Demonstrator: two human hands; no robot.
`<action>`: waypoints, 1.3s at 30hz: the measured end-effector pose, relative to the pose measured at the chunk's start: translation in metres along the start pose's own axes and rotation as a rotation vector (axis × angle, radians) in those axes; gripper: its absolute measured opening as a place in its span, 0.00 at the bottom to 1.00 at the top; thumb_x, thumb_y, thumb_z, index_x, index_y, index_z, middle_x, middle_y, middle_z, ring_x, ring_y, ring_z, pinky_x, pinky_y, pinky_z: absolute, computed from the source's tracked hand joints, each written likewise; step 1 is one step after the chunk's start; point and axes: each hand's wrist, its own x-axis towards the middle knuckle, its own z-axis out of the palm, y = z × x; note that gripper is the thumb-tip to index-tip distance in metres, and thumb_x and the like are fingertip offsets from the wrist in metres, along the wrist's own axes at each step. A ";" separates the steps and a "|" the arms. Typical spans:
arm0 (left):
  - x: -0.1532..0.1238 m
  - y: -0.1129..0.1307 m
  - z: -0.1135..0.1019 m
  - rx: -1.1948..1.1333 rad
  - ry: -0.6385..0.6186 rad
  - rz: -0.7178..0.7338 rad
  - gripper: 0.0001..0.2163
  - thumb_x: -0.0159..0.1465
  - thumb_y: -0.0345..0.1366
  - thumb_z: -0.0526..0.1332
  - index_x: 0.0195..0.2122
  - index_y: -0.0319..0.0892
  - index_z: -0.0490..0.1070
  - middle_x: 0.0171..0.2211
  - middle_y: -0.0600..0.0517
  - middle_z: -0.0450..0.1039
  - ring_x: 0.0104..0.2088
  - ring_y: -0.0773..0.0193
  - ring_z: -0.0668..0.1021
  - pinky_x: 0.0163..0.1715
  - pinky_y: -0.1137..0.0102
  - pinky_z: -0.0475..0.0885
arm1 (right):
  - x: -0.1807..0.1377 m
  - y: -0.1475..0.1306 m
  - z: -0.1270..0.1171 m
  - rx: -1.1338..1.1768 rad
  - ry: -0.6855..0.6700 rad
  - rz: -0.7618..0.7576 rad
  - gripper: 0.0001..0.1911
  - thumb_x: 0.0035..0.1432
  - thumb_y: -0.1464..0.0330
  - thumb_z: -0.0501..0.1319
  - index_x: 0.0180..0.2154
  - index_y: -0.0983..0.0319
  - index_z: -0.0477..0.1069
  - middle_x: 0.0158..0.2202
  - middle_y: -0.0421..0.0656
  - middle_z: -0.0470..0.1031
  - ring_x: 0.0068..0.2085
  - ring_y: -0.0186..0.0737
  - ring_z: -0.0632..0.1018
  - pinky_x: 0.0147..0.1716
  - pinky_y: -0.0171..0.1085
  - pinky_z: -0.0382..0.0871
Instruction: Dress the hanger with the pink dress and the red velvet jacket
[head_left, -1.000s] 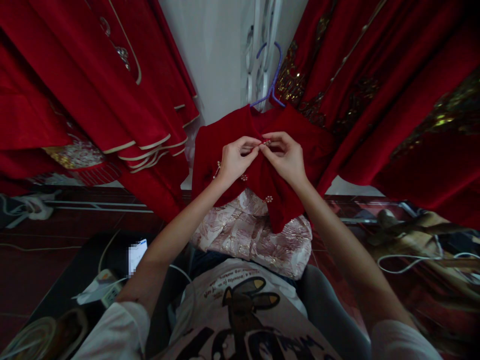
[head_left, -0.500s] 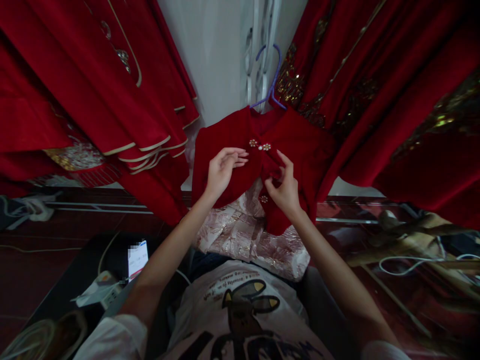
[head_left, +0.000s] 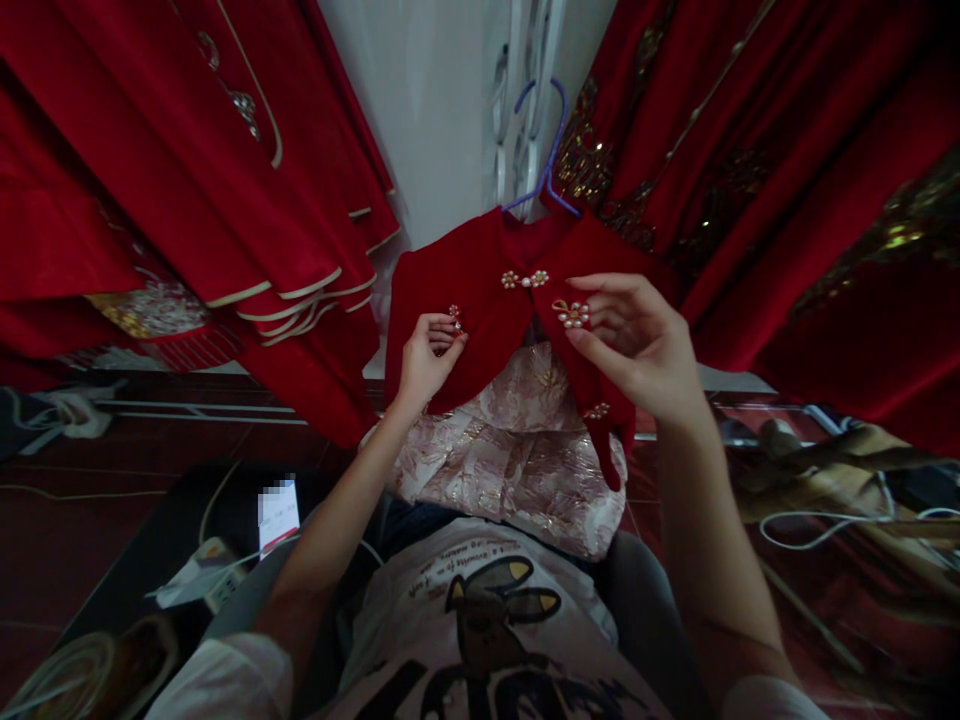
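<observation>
A small red velvet jacket (head_left: 480, 290) hangs in front of me on a purple hanger (head_left: 544, 150). Its top pearl clasp (head_left: 525, 280) is fastened at the collar. My left hand (head_left: 424, 355) pinches the left front edge at a pearl button (head_left: 454, 318). My right hand (head_left: 637, 340) grips the right front edge beside another pearl clasp (head_left: 571, 314), with the two front panels spread apart. Between them a pink and gold brocade skirt (head_left: 510, 460) shows, draped over my lap.
Red embroidered garments hang at the left (head_left: 187, 180) and right (head_left: 787, 200). A phone (head_left: 277, 505) and a charger with cables (head_left: 202, 580) lie on a dark surface at the lower left. Cables and a wooden object (head_left: 840, 470) are at the right.
Both hands left the top clasp, now fastened, and dropped lower. They then took hold of the jacket's two front edges and pulled them apart, uncovering the brocade skirt.
</observation>
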 end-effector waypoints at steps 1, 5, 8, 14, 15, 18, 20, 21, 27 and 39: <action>0.000 0.000 0.002 -0.003 0.011 0.008 0.15 0.55 0.38 0.68 0.41 0.43 0.66 0.34 0.53 0.73 0.30 0.70 0.76 0.31 0.74 0.73 | 0.002 -0.003 0.004 -0.013 -0.035 -0.015 0.21 0.57 0.65 0.62 0.53 0.54 0.68 0.41 0.43 0.75 0.40 0.39 0.77 0.37 0.37 0.75; 0.002 0.001 0.006 0.001 0.058 0.043 0.13 0.57 0.37 0.67 0.39 0.43 0.64 0.33 0.54 0.72 0.31 0.70 0.76 0.32 0.75 0.72 | 0.005 0.005 0.031 -0.061 -0.269 -0.054 0.21 0.57 0.72 0.58 0.53 0.54 0.70 0.43 0.40 0.75 0.37 0.34 0.76 0.35 0.34 0.74; 0.003 0.003 0.005 -0.008 0.087 0.058 0.11 0.59 0.37 0.66 0.39 0.43 0.65 0.33 0.53 0.72 0.32 0.70 0.77 0.33 0.75 0.72 | 0.010 0.025 0.055 -0.066 -0.309 -0.047 0.22 0.54 0.75 0.57 0.51 0.57 0.71 0.40 0.40 0.74 0.34 0.32 0.74 0.33 0.33 0.73; 0.007 0.009 0.004 -0.115 0.054 0.025 0.09 0.61 0.42 0.64 0.37 0.42 0.73 0.35 0.50 0.78 0.35 0.68 0.79 0.38 0.72 0.75 | 0.032 0.065 0.095 -0.018 -0.117 0.055 0.17 0.49 0.74 0.59 0.43 0.60 0.70 0.32 0.39 0.73 0.31 0.32 0.74 0.30 0.32 0.73; 0.008 0.011 0.004 -0.135 0.046 0.013 0.10 0.61 0.42 0.64 0.37 0.41 0.74 0.36 0.49 0.79 0.36 0.67 0.80 0.39 0.71 0.75 | 0.035 0.069 0.099 -0.037 -0.094 0.055 0.16 0.49 0.74 0.59 0.42 0.60 0.70 0.31 0.39 0.73 0.30 0.32 0.74 0.30 0.32 0.74; 0.009 0.013 0.006 -0.165 0.040 -0.006 0.11 0.61 0.43 0.64 0.39 0.41 0.76 0.38 0.48 0.80 0.37 0.66 0.81 0.41 0.70 0.76 | 0.038 0.073 0.110 -0.105 -0.042 0.024 0.16 0.48 0.75 0.59 0.42 0.60 0.71 0.31 0.40 0.73 0.28 0.32 0.74 0.30 0.33 0.75; 0.008 0.014 0.007 -0.165 0.039 -0.001 0.12 0.60 0.43 0.65 0.40 0.42 0.76 0.39 0.48 0.80 0.37 0.65 0.81 0.40 0.69 0.77 | 0.037 0.073 0.114 -0.117 -0.026 0.004 0.16 0.50 0.73 0.60 0.43 0.61 0.71 0.34 0.41 0.75 0.29 0.33 0.75 0.32 0.34 0.76; 0.007 0.014 0.008 -0.164 0.039 0.004 0.12 0.59 0.42 0.66 0.41 0.42 0.76 0.39 0.48 0.80 0.38 0.65 0.81 0.40 0.69 0.77 | 0.036 0.072 0.115 -0.114 -0.017 0.002 0.15 0.51 0.72 0.60 0.43 0.61 0.71 0.35 0.42 0.75 0.30 0.33 0.75 0.33 0.35 0.76; 0.004 0.013 0.009 -0.154 0.047 0.019 0.12 0.59 0.41 0.67 0.41 0.42 0.76 0.40 0.48 0.80 0.38 0.65 0.82 0.40 0.70 0.78 | 0.033 0.070 0.116 -0.087 0.017 0.027 0.11 0.59 0.66 0.59 0.43 0.62 0.73 0.38 0.46 0.77 0.33 0.35 0.77 0.34 0.36 0.76; 0.006 0.014 0.007 -0.082 0.064 0.083 0.12 0.62 0.42 0.64 0.44 0.44 0.78 0.44 0.49 0.80 0.42 0.62 0.82 0.46 0.64 0.78 | 0.035 0.071 0.111 -0.048 0.011 0.022 0.09 0.60 0.65 0.61 0.40 0.61 0.76 0.36 0.44 0.79 0.34 0.35 0.79 0.34 0.35 0.77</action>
